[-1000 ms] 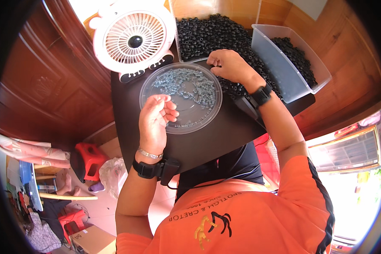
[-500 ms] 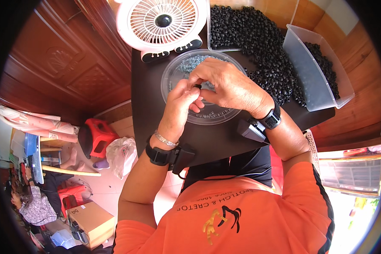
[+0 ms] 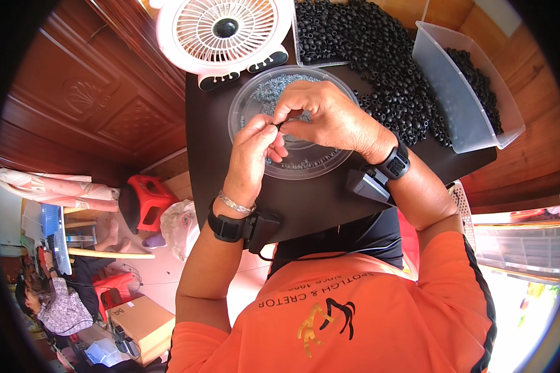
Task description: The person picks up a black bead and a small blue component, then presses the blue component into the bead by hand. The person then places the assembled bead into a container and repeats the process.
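Note:
My left hand [image 3: 252,152] pinches a small black part [image 3: 279,125] between thumb and forefinger. The fingertips of my right hand [image 3: 330,118] close on the same part from the other side, so most of it is covered. Both hands hover over a round clear plastic dish [image 3: 235,112]. Small silvery screw-like pieces [image 3: 270,89] lie in its far part, and more line its near edge. Whether a screw is between my right fingertips is too small to tell. To the right of the dish spreads a heap of black ring-shaped plastic parts [image 3: 395,81].
A white fan [image 3: 225,28] stands at the table's far left. On the right, a translucent bin [image 3: 445,93] lies tilted with more black parts. The dark table [image 3: 230,199] ends near my waist. Left on the floor are a red stool [image 3: 149,202], a cardboard box [image 3: 143,323] and another person [image 3: 62,304].
Both hands have shifted slightly left, along with the whole view. Less of the black part shows now, and my right fingertips have closed in on it.

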